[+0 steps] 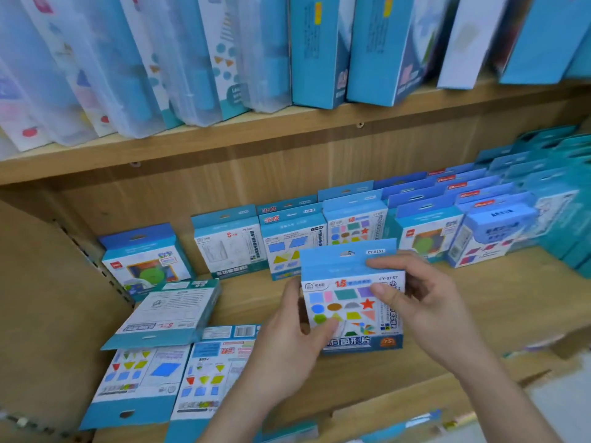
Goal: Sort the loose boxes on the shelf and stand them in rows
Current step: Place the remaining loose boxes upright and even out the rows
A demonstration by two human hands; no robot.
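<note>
One upright box [347, 295] at the shelf [511, 298], left grip [287, 340] grasping its left edge, right grip [422, 302] grasping its top right.

blue-and-white box [351, 302] printed with multicoloured shapes, tan wooden shelf [479, 302]
</note>
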